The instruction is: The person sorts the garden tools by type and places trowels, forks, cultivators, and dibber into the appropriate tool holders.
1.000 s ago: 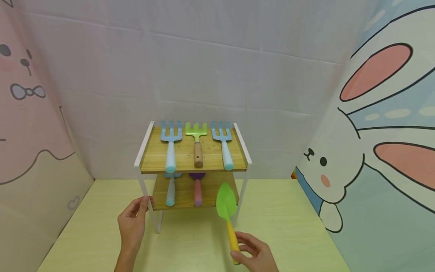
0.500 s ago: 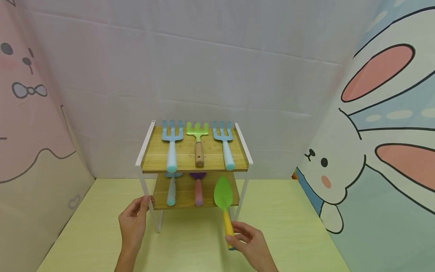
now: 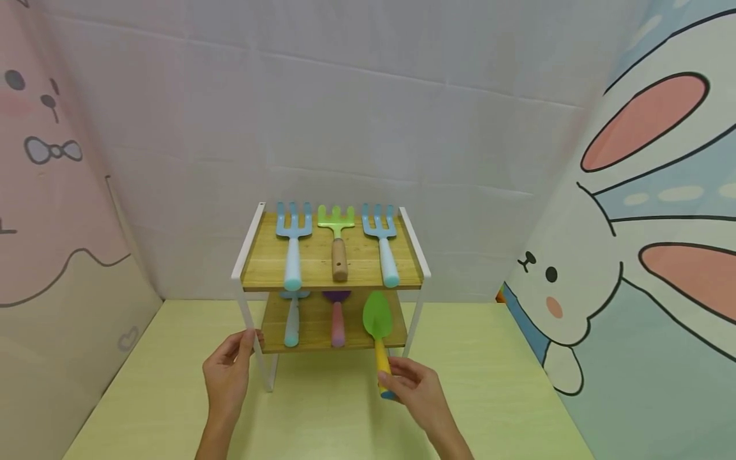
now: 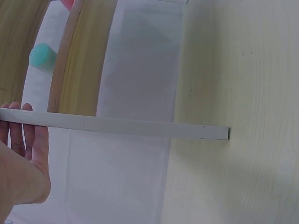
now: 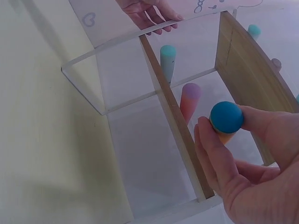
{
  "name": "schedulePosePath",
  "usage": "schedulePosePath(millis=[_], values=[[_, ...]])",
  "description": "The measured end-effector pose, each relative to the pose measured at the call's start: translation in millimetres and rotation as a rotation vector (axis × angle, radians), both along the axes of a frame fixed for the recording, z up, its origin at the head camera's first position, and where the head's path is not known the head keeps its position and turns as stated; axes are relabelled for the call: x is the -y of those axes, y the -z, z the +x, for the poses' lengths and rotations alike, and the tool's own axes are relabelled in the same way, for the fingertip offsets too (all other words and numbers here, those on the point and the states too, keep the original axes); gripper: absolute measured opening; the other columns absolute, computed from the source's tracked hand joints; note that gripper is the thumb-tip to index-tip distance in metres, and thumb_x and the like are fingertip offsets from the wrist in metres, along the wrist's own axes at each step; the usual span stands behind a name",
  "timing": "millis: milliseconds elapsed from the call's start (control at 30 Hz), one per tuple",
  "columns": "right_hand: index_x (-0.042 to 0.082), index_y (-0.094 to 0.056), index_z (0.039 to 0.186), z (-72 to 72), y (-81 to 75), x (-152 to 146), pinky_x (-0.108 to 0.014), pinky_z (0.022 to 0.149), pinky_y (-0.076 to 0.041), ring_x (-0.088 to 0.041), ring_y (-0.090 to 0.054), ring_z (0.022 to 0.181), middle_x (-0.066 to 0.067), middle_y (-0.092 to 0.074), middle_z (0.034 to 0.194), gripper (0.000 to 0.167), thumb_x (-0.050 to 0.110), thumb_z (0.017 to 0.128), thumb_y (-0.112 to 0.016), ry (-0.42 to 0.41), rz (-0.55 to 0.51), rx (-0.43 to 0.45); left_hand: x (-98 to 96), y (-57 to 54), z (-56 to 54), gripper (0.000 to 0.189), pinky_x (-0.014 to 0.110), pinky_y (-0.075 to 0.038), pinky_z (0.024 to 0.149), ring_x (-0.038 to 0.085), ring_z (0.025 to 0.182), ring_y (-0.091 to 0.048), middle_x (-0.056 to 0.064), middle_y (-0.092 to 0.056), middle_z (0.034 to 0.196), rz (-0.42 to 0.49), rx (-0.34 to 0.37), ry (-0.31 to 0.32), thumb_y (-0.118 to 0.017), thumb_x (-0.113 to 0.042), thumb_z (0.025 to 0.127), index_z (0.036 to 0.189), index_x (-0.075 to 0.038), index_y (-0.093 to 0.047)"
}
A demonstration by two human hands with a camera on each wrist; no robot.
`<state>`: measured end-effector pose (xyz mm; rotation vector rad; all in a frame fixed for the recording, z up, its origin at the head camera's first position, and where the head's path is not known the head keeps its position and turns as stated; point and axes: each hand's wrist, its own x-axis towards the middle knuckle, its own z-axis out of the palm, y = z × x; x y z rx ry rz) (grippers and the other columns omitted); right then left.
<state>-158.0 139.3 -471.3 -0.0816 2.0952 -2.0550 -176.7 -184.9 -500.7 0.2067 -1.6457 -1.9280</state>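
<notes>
A small garden trowel with a green blade (image 3: 377, 314) and a yellow handle tipped in blue is pinched in my right hand (image 3: 416, 386). Its blade lies over the right part of the lower shelf (image 3: 313, 345); whether it touches the wood I cannot tell. The blue handle end (image 5: 226, 117) faces the right wrist camera. My left hand (image 3: 228, 367) holds the front left leg (image 4: 140, 127) of the white-framed two-tier rack, fingers behind it. Left of the trowel on that shelf lie a pink-handled tool (image 3: 337, 322) with a purple head and a pale-handled tool (image 3: 292, 322), heads partly hidden.
On the upper shelf (image 3: 313, 268) lie two light-blue hand forks (image 3: 293, 252) (image 3: 386, 252) and a green rake (image 3: 339, 246) with a wooden handle. The rack stands on a pale wood table (image 3: 471, 358), with printed cloth walls behind and on both sides.
My right hand has moved the trowel forward, from in front of the rack to over the lower shelf's right side. My left hand keeps its hold on the rack leg.
</notes>
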Motion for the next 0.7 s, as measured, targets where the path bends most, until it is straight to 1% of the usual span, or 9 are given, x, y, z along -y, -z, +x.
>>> schedulePosePath(millis=[133,267,400,567,700], values=[[-0.012,-0.057,0.136,-6.3,-3.8,3.7,-0.031,0.081,-0.062,-0.02,-0.073,0.098,-0.018,-0.071,0.118,0.053,0.018,0.096,-0.076,0.027,0.007,-0.008,-0.1,0.4,0.0,0.023,0.019,-0.058,0.084,0.009,0.087,-0.073,0.001,-0.077,0.088,-0.012,0.003,0.001,-0.065,-0.009,0.102,0.102,0.014,-0.071],[-0.013,-0.061,0.13,-13.7,-8.1,8.4,-0.03,0.079,-0.063,-0.02,-0.074,0.092,-0.016,-0.073,0.11,0.049,0.018,0.095,-0.077,0.06,0.023,-0.027,-0.2,0.7,0.0,0.023,0.019,-0.058,0.084,0.009,0.087,-0.073,0.001,-0.077,0.088,-0.008,-0.003,0.0,-0.065,-0.008,0.102,0.102,0.014,-0.071],[-0.014,-0.063,0.127,-20.1,-12.4,12.5,-0.028,0.075,-0.063,-0.022,-0.074,0.088,-0.014,-0.074,0.104,0.048,0.017,0.093,-0.079,0.107,0.044,-0.032,-0.4,0.9,-0.1,0.023,0.019,-0.058,0.083,0.009,0.087,-0.073,0.001,-0.077,0.088,-0.006,-0.004,0.001,-0.065,-0.007,0.102,0.102,0.014,-0.071],[-0.014,-0.063,0.126,-25.3,-15.2,17.4,-0.027,0.072,-0.063,-0.025,-0.075,0.088,-0.017,-0.074,0.106,0.049,0.017,0.092,-0.08,0.131,0.086,-0.041,-0.4,0.5,0.0,0.023,0.018,-0.058,0.083,0.009,0.085,-0.073,0.001,-0.077,0.087,0.001,-0.011,-0.001,-0.065,-0.007,0.102,0.101,0.015,-0.07],[-0.016,-0.061,0.127,-28.2,-18.1,21.3,-0.028,0.073,-0.063,-0.027,-0.075,0.089,-0.021,-0.073,0.11,0.052,0.02,0.093,-0.079,0.138,0.089,-0.053,-0.5,0.4,0.1,0.023,0.018,-0.058,0.083,0.009,0.085,-0.073,0.001,-0.077,0.086,-0.001,-0.011,-0.003,-0.065,-0.008,0.102,0.102,0.015,-0.071]])
